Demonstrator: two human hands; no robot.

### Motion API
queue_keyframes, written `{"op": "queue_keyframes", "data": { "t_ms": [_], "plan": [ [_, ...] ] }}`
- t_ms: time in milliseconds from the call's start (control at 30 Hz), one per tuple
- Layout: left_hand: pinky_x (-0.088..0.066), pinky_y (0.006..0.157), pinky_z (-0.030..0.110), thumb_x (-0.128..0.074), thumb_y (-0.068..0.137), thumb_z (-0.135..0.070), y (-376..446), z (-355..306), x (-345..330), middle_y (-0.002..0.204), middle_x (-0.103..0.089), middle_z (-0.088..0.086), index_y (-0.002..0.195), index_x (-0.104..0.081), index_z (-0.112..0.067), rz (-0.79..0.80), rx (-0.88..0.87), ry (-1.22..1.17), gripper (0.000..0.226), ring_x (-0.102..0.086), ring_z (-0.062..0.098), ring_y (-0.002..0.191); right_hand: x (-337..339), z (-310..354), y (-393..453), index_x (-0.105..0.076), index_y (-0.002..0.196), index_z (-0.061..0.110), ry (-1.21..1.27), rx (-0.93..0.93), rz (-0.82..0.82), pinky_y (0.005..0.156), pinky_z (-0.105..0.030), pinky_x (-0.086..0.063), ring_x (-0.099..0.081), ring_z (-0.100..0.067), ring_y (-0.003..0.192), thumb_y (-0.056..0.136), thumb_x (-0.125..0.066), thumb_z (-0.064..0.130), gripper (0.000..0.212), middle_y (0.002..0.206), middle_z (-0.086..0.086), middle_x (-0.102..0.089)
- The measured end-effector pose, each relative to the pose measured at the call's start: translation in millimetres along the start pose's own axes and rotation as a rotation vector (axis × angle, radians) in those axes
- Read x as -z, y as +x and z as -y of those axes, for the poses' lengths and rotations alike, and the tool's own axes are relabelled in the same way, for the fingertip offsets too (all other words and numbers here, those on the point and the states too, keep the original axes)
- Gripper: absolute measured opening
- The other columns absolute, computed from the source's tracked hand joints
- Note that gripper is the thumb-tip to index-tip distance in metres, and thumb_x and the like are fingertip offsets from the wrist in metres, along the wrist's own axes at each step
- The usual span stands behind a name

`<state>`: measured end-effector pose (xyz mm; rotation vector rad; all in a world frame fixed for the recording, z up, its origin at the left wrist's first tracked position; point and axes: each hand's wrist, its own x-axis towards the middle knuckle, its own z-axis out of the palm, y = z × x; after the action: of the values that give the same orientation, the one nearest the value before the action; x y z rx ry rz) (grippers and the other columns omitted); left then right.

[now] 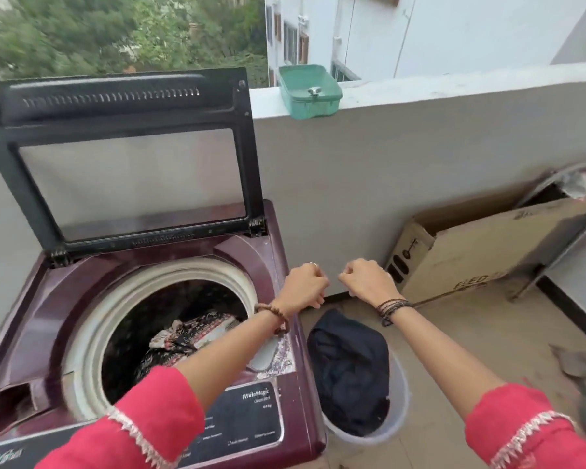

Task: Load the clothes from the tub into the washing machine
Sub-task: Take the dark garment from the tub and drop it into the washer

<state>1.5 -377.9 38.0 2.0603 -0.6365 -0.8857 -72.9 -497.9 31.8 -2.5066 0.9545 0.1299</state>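
A maroon top-loading washing machine [263, 245] stands at the left with its dark lid [126, 177] raised. Patterned clothes [197, 333] lie inside the drum. Right of the machine, on the floor, sits a pale plastic tub [401, 394] holding dark navy clothes [349, 367]. My left hand [303, 287] and my right hand [367, 282] hover close together above the gap between machine and tub. The fingers of both are curled into loose fists, and nothing shows in either one.
A grey parapet wall [420, 147] runs behind, with a green plastic tray [307, 91] on its ledge. A cardboard box [471, 252] leans against the wall at the right, beside a metal frame [555, 252]. The tiled floor [454, 333] extends right of the tub.
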Motion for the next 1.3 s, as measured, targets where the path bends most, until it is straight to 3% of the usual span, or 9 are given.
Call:
{"op": "queue_keyframes", "data": {
  "t_ms": [100, 333, 433, 533, 800, 967, 1100, 1200, 1300],
  "plan": [
    [-0.059, 0.072, 0.037, -0.045, 0.082, -0.006, 27.2, -7.9, -43.5, 0.079, -0.07, 0.019, 0.081, -0.059, -0.002, 0.06, 0.05, 0.099, 0.015, -0.07, 0.033, 0.073, 0.5, -51.1, -1.3, -0.068, 0.082, 0.015, 0.037, -0.096, 0.052, 0.07, -0.029, -0.043, -0.065, -0.025, 0.083, 0.084, -0.048, 0.026, 0.023, 0.073, -0.003, -0.072],
    [-0.054, 0.087, 0.041, -0.043, 0.082, -0.005, 85.4, 15.4, -139.5, 0.108, -0.066, 0.024, 0.102, -0.062, 0.004, 0.077, 0.192, 0.365, 0.03, -0.064, 0.038, 0.099, -35.4, -144.5, 15.4, -0.069, 0.087, 0.012, 0.12, -0.208, 0.174, 0.073, -0.029, -0.045, -0.063, -0.025, 0.083, 0.082, -0.044, 0.017, 0.025, 0.075, -0.004, -0.073],
    [-0.051, 0.088, 0.038, -0.046, 0.084, -0.007, 98.2, 36.2, -175.7, 0.115, -0.063, 0.018, 0.106, -0.061, -0.001, 0.095, 0.272, 0.466, 0.027, -0.061, 0.035, 0.106, -63.5, -174.0, 29.8, -0.067, 0.08, 0.012, 0.215, -0.263, 0.236, 0.067, -0.026, -0.045, -0.061, -0.021, 0.071, 0.081, -0.045, 0.014, 0.022, 0.071, -0.004, -0.073],
    [-0.047, 0.089, 0.038, -0.047, 0.086, -0.009, 114.6, 64.2, -215.0, 0.118, -0.062, 0.014, 0.107, -0.06, -0.006, 0.126, 0.333, 0.54, 0.025, -0.059, 0.033, 0.109, -106.3, -210.5, 46.8, -0.066, 0.074, 0.008, 0.398, -0.361, 0.256, 0.066, -0.033, -0.054, -0.057, -0.018, 0.054, 0.08, -0.047, 0.013, 0.021, 0.063, -0.006, -0.07],
    [-0.047, 0.088, 0.036, -0.047, 0.086, -0.012, 147.4, 168.2, -291.8, 0.117, -0.064, 0.01, 0.107, -0.063, -0.009, 0.177, 0.495, 0.589, 0.027, -0.06, 0.031, 0.109, -222.0, -306.3, 67.7, -0.059, 0.069, 0.013, 0.629, -0.624, 0.34, 0.045, -0.024, -0.038, -0.048, -0.017, 0.04, 0.082, -0.049, 0.013, 0.017, 0.056, -0.003, -0.064],
    [-0.05, 0.08, 0.033, -0.054, 0.085, -0.017, 158.7, 232.6, -328.7, 0.105, -0.069, 0.006, 0.097, -0.066, -0.011, 0.167, 0.481, 0.599, 0.018, -0.063, 0.027, 0.101, -286.2, -342.7, 73.6, -0.057, 0.07, 0.013, 0.719, -0.711, 0.358, 0.044, -0.022, -0.037, -0.048, -0.018, 0.043, 0.087, -0.05, 0.012, 0.019, 0.057, -0.004, -0.061],
    [-0.052, 0.076, 0.035, -0.052, 0.088, -0.023, 163.3, 270.3, -359.2, 0.097, -0.066, 0.001, 0.09, -0.064, -0.012, 0.07, 0.364, 0.595, 0.017, -0.057, 0.021, 0.1, -327.6, -357.9, 74.1, -0.058, 0.078, 0.015, 0.751, -0.713, 0.303, 0.047, -0.022, -0.041, -0.051, -0.016, 0.046, 0.091, -0.048, 0.015, 0.016, 0.062, -0.003, -0.064],
    [-0.048, 0.078, 0.03, -0.054, 0.089, -0.037, 165.4, 293.0, -382.7, 0.111, -0.054, -0.002, 0.11, -0.056, -0.017, 0.053, 0.28, 0.664, 0.029, -0.047, 0.017, 0.111, -358.4, -365.7, 74.3, -0.059, 0.079, 0.017, 0.779, -0.731, 0.262, 0.049, -0.024, -0.043, -0.052, -0.015, 0.045, 0.091, -0.049, 0.015, 0.015, 0.063, -0.003, -0.065],
    [-0.042, 0.091, 0.031, -0.06, 0.082, -0.048, 167.4, 310.6, -404.2, 0.127, -0.041, 0.002, 0.131, -0.037, -0.014, 0.099, 0.281, 0.783, 0.064, -0.042, 0.021, 0.117, -381.0, -371.6, 71.4, -0.058, 0.075, 0.022, 0.793, -0.753, 0.25, 0.054, -0.029, -0.046, -0.053, -0.016, 0.045, 0.09, -0.05, 0.016, 0.018, 0.062, -0.002, -0.065]
  ]
}}
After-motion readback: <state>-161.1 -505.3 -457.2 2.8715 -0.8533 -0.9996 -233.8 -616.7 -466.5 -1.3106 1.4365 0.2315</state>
